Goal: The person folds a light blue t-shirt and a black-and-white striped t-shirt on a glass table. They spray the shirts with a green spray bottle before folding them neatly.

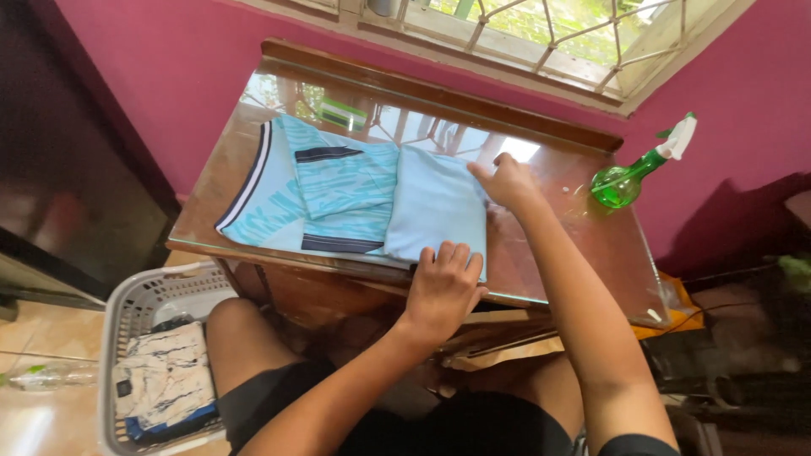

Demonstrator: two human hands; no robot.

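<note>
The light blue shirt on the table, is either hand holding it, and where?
Both: left hand on the shirt's near right corner, right hand on its far right corner.

Green spray bottle (629,176) (upright), laundry basket (127,308)

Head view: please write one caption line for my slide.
Both hands, left hand and right hand, press a light blue shirt on a glass-topped table.

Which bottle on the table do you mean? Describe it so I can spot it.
On the glass-topped table under the window, look right of the folded shirt, past the right hand. The spray bottle lies there: clear green with a white trigger, the only bottle on the tabletop.
</note>
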